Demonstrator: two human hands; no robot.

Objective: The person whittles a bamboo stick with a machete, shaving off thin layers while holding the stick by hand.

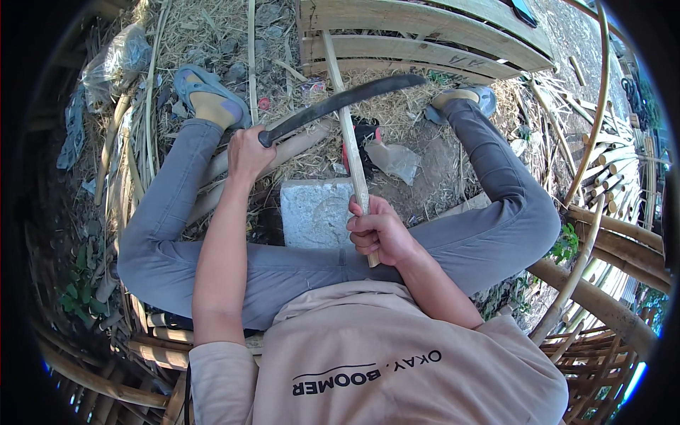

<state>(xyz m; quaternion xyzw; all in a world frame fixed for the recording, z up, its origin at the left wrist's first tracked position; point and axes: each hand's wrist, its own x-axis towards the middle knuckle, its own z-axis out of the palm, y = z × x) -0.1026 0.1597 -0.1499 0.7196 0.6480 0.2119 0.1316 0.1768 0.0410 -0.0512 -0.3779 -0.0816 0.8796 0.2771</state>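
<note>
Seemingly at shaving, the left hand (249, 154) grips a knife (312, 112), the right hand (379, 229) a strip (352, 147); another stroke needs steady holding.

Knife handle (265, 139): mostly hidden inside left hand (249, 154). Wooden strip (350, 142): short stretch covered by right hand (377, 230). White block (312, 209): near edge hidden behind trousers (290, 265). Slatted crate (425, 48): cropped by upper frame edge; dark object (523, 12) near its far right corner, also cropped, kind indeterminate.
</note>
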